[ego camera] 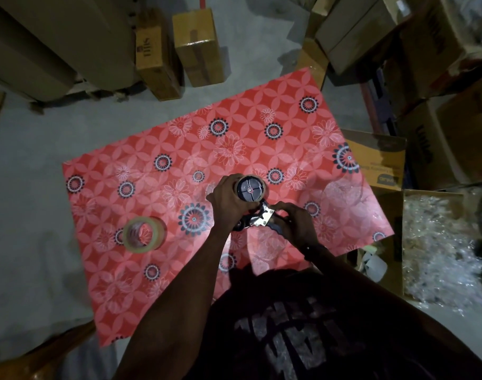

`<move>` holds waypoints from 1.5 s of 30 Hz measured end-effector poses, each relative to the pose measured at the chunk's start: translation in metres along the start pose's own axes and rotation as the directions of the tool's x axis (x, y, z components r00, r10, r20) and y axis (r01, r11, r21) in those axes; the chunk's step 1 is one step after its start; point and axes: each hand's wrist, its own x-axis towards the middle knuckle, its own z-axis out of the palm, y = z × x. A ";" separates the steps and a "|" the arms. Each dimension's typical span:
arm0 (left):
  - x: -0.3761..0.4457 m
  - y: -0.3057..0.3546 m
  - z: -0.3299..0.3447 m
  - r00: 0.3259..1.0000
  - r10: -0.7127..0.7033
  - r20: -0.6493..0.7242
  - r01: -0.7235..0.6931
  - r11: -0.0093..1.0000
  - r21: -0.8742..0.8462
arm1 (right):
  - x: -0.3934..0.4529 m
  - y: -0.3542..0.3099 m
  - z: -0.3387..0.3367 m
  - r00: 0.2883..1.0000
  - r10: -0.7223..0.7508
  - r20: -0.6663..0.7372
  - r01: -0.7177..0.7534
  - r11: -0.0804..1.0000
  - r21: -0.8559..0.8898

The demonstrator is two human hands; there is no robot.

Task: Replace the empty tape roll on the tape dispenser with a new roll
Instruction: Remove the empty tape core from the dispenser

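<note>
I hold a hand-held tape dispenser (263,219) over the middle of a red flower-patterned table (179,149). My left hand (228,202) is wrapped around the thin brown empty roll (250,189) that sits on the dispenser's black wheel. My right hand (296,222) grips the dispenser's dark handle and metal plate from the right. A full roll of clear tape (143,233) lies flat on the table, well to the left of both hands.
Cardboard boxes (198,45) stand on the floor beyond the table's far edge and stacked at the right. An open box of clear plastic wrap (442,250) is next to the table's right edge. Grey floor lies to the left.
</note>
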 end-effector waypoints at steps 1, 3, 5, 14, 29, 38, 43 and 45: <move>-0.001 0.001 0.000 1.000 0.002 -0.009 -0.002 1.000 0.005 | 0.000 0.001 0.001 1.000 0.001 0.002 -0.001 1.000 -0.002; -0.005 0.002 0.000 1.000 0.000 -0.014 0.000 1.000 -0.002 | 0.001 0.003 0.002 1.000 0.015 0.010 -0.015 1.000 -0.004; -0.007 0.004 -0.001 0.999 -0.019 -0.034 0.018 1.000 -0.023 | 0.003 0.004 0.002 1.000 0.012 0.021 -0.012 1.000 -0.015; 0.001 0.020 -0.011 0.998 -0.059 -0.012 0.058 0.998 -0.035 | 0.006 -0.004 -0.005 0.999 -0.005 0.046 0.004 1.000 0.014; -0.025 0.042 -0.080 0.997 -0.069 0.042 0.079 0.935 -0.347 | 0.050 -0.054 -0.076 0.977 -0.208 0.041 0.198 0.964 0.177; -0.048 0.083 -0.100 0.969 -0.229 0.094 0.239 0.761 -0.604 | 0.064 -0.104 -0.109 0.978 -0.127 0.166 0.045 0.905 0.423; -0.049 0.093 -0.101 0.959 -0.283 0.032 0.233 0.713 -0.661 | 0.076 -0.108 -0.119 0.972 -0.142 0.187 0.048 0.899 0.435; -0.052 0.103 -0.101 0.951 -0.306 -0.051 0.200 0.731 -0.652 | 0.081 -0.112 -0.122 0.967 -0.149 0.208 0.042 0.894 0.446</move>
